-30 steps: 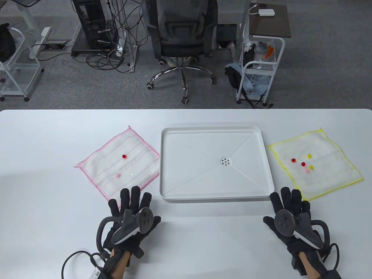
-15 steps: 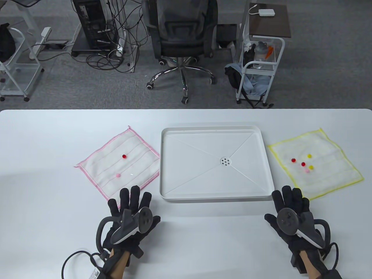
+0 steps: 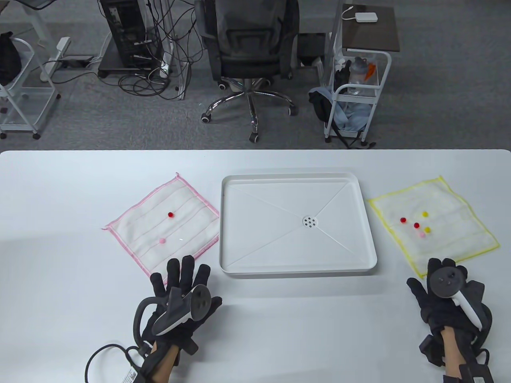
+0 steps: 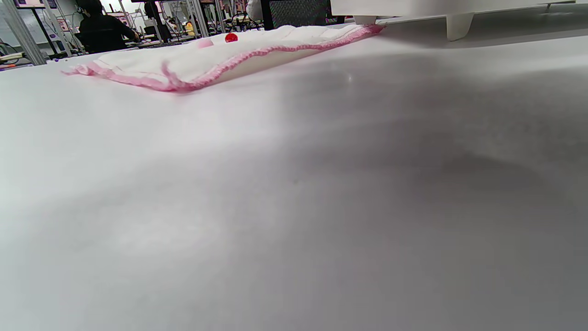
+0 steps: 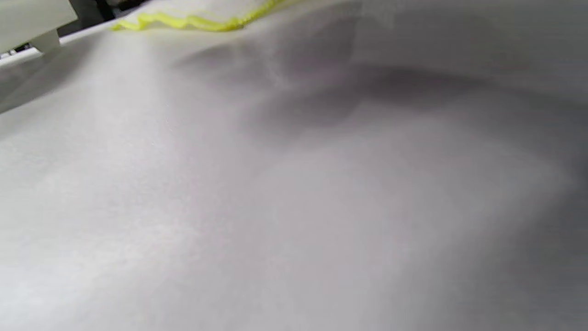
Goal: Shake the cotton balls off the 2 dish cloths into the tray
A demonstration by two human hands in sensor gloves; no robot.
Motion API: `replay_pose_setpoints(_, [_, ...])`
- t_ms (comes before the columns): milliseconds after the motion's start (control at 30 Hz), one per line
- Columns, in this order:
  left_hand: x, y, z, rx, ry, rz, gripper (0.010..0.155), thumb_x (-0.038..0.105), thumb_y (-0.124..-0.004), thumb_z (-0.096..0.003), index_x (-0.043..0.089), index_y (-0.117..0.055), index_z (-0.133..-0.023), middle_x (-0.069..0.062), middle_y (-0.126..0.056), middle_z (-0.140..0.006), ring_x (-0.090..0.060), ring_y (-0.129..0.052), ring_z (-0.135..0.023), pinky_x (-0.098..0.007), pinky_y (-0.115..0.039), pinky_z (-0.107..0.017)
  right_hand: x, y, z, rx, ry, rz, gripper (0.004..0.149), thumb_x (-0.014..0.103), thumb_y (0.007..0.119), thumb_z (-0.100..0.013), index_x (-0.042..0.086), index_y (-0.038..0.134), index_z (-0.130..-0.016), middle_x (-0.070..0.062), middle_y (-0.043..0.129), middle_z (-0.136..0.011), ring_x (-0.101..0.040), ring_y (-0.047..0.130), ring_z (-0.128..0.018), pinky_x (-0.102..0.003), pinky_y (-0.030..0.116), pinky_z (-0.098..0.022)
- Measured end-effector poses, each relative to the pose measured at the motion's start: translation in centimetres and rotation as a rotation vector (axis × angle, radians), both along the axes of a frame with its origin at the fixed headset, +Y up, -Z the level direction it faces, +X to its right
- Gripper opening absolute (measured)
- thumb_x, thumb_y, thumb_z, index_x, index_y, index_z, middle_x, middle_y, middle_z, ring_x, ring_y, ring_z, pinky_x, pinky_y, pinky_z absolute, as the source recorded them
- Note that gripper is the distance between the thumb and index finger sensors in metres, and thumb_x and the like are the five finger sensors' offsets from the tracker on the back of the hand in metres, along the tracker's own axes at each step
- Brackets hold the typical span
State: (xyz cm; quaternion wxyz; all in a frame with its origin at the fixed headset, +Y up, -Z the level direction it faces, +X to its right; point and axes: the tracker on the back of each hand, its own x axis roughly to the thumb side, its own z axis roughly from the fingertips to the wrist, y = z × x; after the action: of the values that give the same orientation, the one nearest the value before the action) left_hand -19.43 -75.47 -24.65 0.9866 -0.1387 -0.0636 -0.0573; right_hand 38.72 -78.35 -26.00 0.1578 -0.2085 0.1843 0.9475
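Note:
A pink-edged dish cloth [image 3: 167, 227] lies flat left of the white tray [image 3: 271, 215]; a red cotton ball [image 3: 170, 215] and a pink one [image 3: 161, 241] sit on it. Right of the tray lies a yellow-edged cloth [image 3: 451, 235] carrying several red, yellow and pink balls [image 3: 416, 225]. My left hand [image 3: 181, 279] rests flat with spread fingers just below the pink cloth's near corner. My right hand [image 3: 439, 279] is at the yellow cloth's near corner, its fingertips at the hem; it holds nothing that I can see. The left wrist view shows the pink cloth [image 4: 239, 55], the right wrist view the yellow hem [image 5: 193, 20].
The tray holds nothing, with a small drain [image 3: 309, 222] at its centre. Bare white table lies in front of the tray and between the hands. An office chair [image 3: 249, 52] and a cart [image 3: 357, 99] stand beyond the far edge.
My right hand has slid to the right, from the tray's near right corner to the yellow cloth's near corner. The left hand has barely shifted. Cloths and balls lie as before.

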Motion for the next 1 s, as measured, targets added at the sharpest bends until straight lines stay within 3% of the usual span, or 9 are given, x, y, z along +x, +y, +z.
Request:
replay_pose_setpoints(433, [0.2,-0.1,-0.1,-0.009,-0.001,-0.013,0.08,0.077,-0.031,-0.0477,0.04,0.001,-0.11,-0.005,0.013,-0.115,-0.038,0.006,-0.105,-0.068,-0.013,-0.073,-1.3,-1.4,-2.5,-0.051,0.065,0.02,0.079,0.064,0.047,-0.049,0.032,0.001,-0.105,0.005,-0.016,-0.11,-0.023,-0.023,-0.094,-0.05,-0.001,-0.073])
replay_pose_setpoints(567, [0.2,-0.2,-0.1,-0.009,-0.001,-0.009,0.08,0.077,-0.031,-0.0478,0.04,0.001,-0.11,-0.005,0.014,-0.115,-0.038,0.006,-0.105,-0.068,-0.013,-0.073,-1.6,-2.0,-2.7,-0.105,0.078,0.049,0.079,0.064,0.046,-0.049,0.031,0.002,-0.105,0.004,-0.013,-0.111,-0.023,-0.021,-0.095,-0.051,-0.001,-0.073])
replay_pose_setpoints(1000, [0.1,-0.2,-0.2,-0.031,-0.002,-0.003,0.079,0.077,-0.031,-0.0478,0.04,0.001,-0.11,-0.005,0.014,-0.115,-0.038,0.007,-0.105,-0.068,-0.013,-0.073,-1.7,-1.4,-2.1,-0.087,0.106,0.07,0.078,0.064,0.046,-0.049,0.028,0.01,-0.108,0.001,-0.001,-0.116,-0.025,-0.011,-0.101,-0.053,0.006,-0.075])
